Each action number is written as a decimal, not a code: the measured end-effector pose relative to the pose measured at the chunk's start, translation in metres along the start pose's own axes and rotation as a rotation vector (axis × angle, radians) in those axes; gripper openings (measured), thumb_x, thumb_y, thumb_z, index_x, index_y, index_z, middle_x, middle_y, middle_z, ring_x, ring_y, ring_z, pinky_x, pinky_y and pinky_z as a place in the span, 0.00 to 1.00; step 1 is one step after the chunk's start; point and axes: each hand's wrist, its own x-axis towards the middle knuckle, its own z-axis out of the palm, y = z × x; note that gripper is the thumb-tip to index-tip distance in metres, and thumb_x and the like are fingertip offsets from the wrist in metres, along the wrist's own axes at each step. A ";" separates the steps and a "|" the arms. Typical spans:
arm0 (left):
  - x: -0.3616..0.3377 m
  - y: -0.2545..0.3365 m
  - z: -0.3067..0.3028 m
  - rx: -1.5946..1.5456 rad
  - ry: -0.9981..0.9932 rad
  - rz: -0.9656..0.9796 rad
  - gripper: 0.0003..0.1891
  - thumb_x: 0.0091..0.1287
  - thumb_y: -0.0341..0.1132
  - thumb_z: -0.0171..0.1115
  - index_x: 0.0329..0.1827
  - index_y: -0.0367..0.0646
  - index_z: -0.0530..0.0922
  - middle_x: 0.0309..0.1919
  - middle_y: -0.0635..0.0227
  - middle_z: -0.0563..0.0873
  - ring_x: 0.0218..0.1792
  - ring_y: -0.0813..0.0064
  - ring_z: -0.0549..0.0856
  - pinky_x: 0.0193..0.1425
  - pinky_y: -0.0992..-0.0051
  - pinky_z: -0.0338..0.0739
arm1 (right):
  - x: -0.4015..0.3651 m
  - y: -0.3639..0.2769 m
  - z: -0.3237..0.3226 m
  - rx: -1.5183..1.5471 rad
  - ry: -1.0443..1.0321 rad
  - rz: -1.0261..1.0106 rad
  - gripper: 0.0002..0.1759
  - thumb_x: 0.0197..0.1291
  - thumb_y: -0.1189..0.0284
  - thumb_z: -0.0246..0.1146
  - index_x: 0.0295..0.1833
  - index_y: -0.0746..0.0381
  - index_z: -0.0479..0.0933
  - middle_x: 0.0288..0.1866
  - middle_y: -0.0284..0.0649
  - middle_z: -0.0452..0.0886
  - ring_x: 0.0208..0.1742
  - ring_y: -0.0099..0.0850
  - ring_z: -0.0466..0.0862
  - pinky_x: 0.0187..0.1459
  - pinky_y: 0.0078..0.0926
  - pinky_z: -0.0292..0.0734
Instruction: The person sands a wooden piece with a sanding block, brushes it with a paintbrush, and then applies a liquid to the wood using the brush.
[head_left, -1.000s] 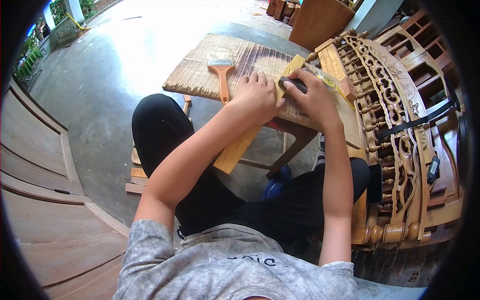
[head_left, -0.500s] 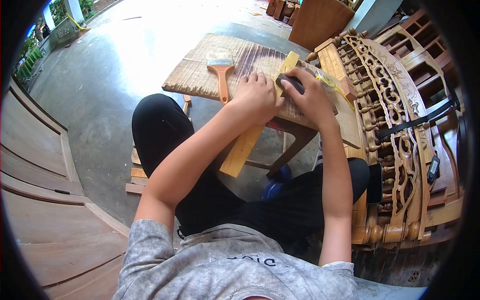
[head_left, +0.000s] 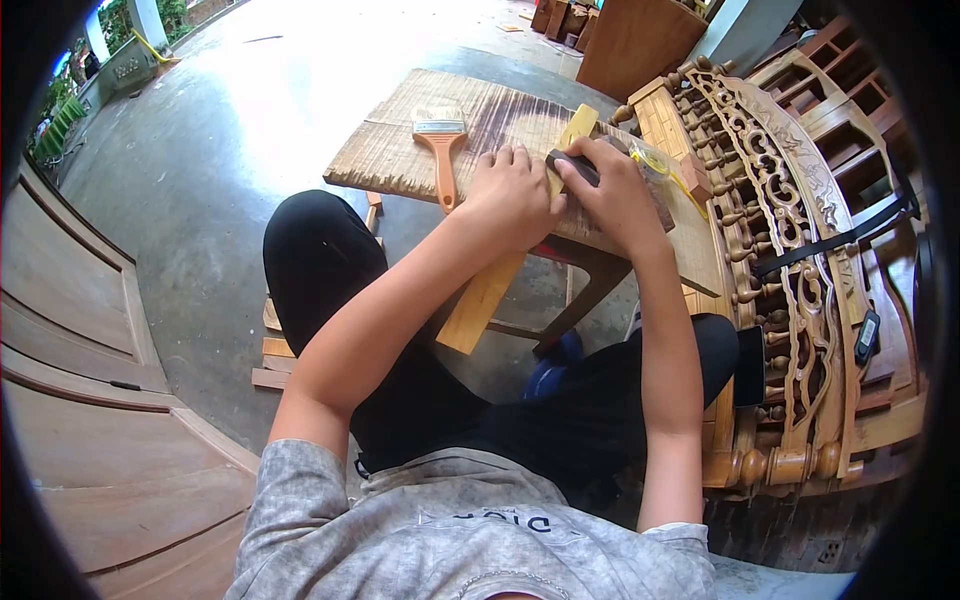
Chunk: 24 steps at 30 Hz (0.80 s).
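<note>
My left hand is closed over a long yellowish wooden strip, pinning it against a rough thick board. The strip slants across the board, its near end jutting out over my lap. In my right hand is a dark sanding block, gripped between thumb and fingers and resting on the strip just right of my left hand. Its underside is hidden. A paintbrush with an orange handle lies on the board, left of my left hand.
A stool carries the board. At the right stands a carved wooden bench or bed part with turned spindles and a black strap. Wooden panels lie at the left. Small wood pieces rest on the floor by my left knee.
My right hand and the sanding block have shifted slightly left, towards my left hand. The left hand keeps its hold, and the strip has barely moved.
</note>
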 end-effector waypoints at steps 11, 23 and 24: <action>-0.001 0.001 0.000 0.024 -0.011 -0.007 0.39 0.81 0.57 0.46 0.76 0.25 0.70 0.77 0.35 0.71 0.80 0.41 0.70 0.83 0.49 0.62 | -0.003 -0.010 -0.025 0.039 -0.131 0.152 0.19 0.69 0.60 0.68 0.55 0.64 0.83 0.47 0.55 0.89 0.50 0.49 0.90 0.55 0.43 0.83; -0.001 0.000 0.000 0.037 -0.004 0.002 0.39 0.82 0.57 0.46 0.75 0.25 0.71 0.76 0.35 0.73 0.79 0.41 0.71 0.83 0.50 0.63 | -0.001 0.005 0.000 0.060 0.002 0.036 0.18 0.70 0.61 0.68 0.55 0.64 0.83 0.48 0.56 0.89 0.52 0.52 0.90 0.55 0.44 0.83; -0.001 0.000 0.000 0.039 0.001 0.001 0.39 0.82 0.57 0.46 0.75 0.25 0.71 0.76 0.35 0.73 0.79 0.41 0.71 0.83 0.50 0.63 | 0.000 -0.001 -0.008 0.059 -0.039 0.053 0.18 0.70 0.61 0.68 0.54 0.64 0.83 0.48 0.56 0.89 0.52 0.52 0.90 0.55 0.44 0.83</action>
